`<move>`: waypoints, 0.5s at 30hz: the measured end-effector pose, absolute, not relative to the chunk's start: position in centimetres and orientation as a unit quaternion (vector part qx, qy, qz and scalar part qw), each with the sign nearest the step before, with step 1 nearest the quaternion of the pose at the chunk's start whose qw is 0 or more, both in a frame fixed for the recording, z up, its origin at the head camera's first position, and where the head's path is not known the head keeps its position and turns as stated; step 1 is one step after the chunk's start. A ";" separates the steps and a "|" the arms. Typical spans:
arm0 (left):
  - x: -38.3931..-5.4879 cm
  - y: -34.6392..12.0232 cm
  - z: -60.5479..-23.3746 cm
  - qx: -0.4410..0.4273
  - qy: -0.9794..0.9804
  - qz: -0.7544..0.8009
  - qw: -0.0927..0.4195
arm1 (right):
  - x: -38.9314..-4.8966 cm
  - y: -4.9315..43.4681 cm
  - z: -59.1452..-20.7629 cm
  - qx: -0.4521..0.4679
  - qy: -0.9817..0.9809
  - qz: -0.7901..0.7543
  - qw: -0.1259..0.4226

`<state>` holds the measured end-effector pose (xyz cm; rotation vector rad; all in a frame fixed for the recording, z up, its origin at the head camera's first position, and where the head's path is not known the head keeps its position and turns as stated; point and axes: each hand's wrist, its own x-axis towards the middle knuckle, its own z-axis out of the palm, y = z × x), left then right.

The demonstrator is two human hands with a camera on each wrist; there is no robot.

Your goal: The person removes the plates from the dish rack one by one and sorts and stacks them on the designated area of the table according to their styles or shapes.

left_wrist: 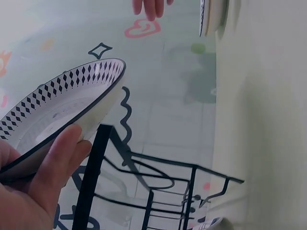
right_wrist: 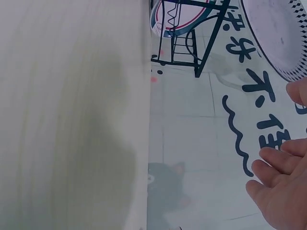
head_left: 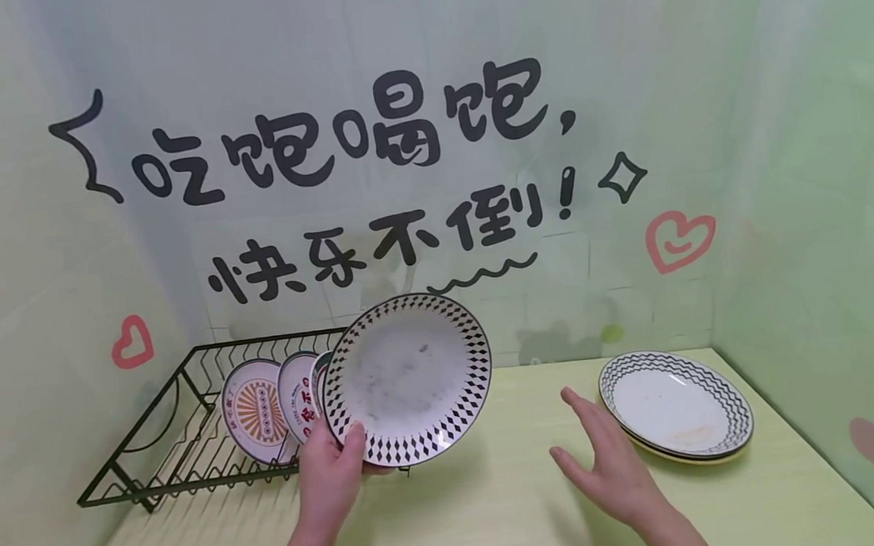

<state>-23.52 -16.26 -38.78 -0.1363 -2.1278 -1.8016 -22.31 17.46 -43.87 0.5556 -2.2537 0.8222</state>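
My left hand (head_left: 331, 476) grips the lower left rim of a white plate (head_left: 413, 375) with a black diamond border, thumb on the face and fingers behind. The plate is tilted up, its inside towards me, and has grey smudges; it overlaps the right end of the rack in the head view. In the left wrist view the diamond-patterned plate (left_wrist: 62, 100) shows from its side. To the right, my right hand (head_left: 610, 467) is held over the table with fingers extended and nothing in it. The right wrist view shows that hand (right_wrist: 283, 182) with fingers spread, apart from the plate.
A black wire dish rack (head_left: 217, 478) stands on the left, with several patterned plates (head_left: 253, 411) upright in it. At the right a white plate with a wavy black rim (head_left: 670, 405) lies stacked on a yellowish one. The pale table (head_left: 489, 504) meets printed walls.
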 end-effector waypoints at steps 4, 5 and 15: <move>-23.3 -15.7 -39.0 -0.041 -0.745 -0.647 0.154 | -22.3 17.4 -43.7 0.221 -0.853 0.320 0.348; -23.3 -15.6 -39.0 -0.040 -0.749 -0.644 0.153 | -22.2 17.3 -43.6 0.222 -0.851 0.322 0.350; -22.7 -14.8 -39.4 -0.085 -0.698 -0.704 0.099 | -21.8 17.1 -43.5 0.220 -0.846 0.339 0.348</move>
